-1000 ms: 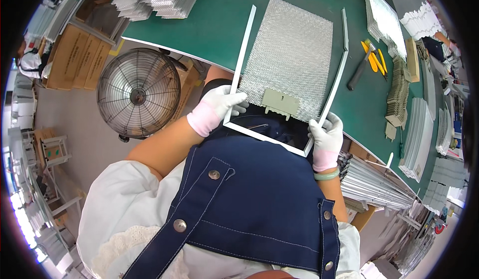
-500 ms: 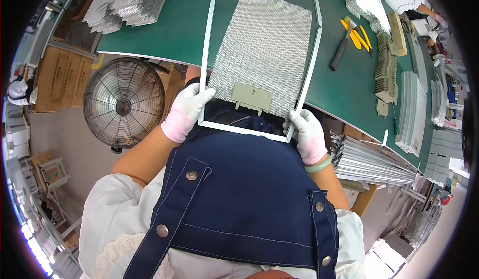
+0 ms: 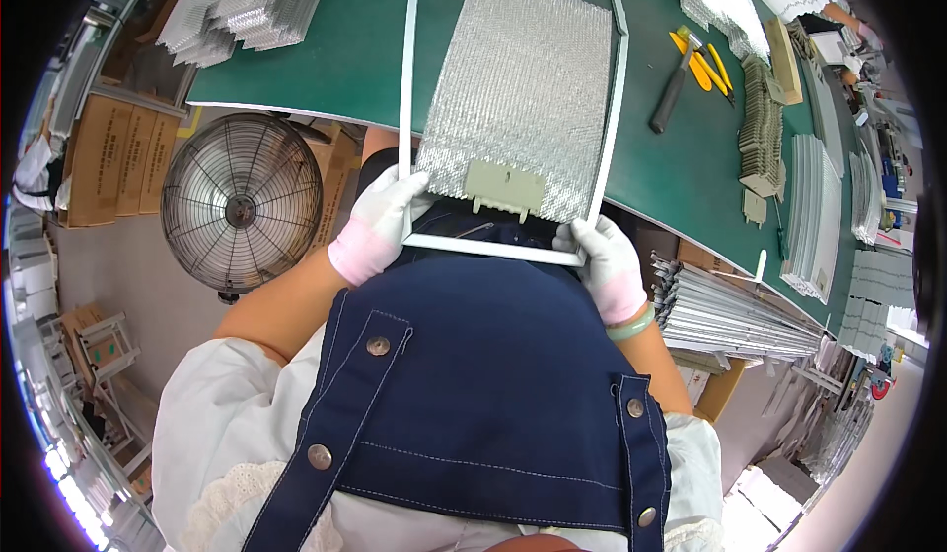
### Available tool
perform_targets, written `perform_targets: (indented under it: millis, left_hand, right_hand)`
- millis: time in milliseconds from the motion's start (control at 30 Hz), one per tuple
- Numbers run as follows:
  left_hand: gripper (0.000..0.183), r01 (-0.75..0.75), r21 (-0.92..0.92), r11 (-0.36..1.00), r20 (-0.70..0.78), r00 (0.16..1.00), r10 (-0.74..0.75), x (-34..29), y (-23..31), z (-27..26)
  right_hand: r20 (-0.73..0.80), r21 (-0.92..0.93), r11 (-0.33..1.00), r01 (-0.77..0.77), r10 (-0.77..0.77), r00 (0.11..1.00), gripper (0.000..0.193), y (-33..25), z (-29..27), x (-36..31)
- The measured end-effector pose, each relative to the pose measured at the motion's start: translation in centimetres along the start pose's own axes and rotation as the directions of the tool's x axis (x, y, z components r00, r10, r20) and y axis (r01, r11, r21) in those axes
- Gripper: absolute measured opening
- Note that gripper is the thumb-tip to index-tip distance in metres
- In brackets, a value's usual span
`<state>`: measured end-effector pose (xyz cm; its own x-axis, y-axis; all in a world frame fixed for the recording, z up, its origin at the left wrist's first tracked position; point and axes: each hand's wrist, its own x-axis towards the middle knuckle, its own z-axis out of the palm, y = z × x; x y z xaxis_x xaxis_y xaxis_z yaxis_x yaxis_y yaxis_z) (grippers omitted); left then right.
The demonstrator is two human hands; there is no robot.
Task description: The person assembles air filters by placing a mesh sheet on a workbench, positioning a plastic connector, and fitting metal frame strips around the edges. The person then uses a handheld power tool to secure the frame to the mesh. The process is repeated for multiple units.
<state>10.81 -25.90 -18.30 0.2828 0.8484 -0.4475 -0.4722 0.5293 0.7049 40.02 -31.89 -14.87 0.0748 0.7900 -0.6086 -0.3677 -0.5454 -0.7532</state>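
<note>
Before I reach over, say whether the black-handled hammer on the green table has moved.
No; the hammer shows no clear shift, judged against the long row of beige pieces.

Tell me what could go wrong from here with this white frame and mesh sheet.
The grey-green plastic piece sits at the near edge of the silver mesh sheet, beyond the green table; if loose, it might drop. The white frame is open at its far end, so its side bars could splay or snag the mesh if the left hand and right hand shift unevenly.
</note>
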Motion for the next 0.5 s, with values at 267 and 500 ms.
perform_targets:
  millis: [267, 500]
  left_hand:
    - [0.036, 0.056, 0.216, 0.975, 0.051, 0.996, -0.068, 2.4, 0.9, 0.1]
    - [0.037, -0.059, -0.039, 0.997, 0.022, 0.998, 0.060, 2.4, -0.8, 1.5]
  right_hand:
    - [-0.087, 0.150, 0.988, 0.027, -0.014, 0.996, 0.023, -0.1, -0.1, 1.5]
    - [-0.057, 0.213, 0.966, 0.147, -0.137, 0.989, 0.020, 1.6, 0.4, 2.5]
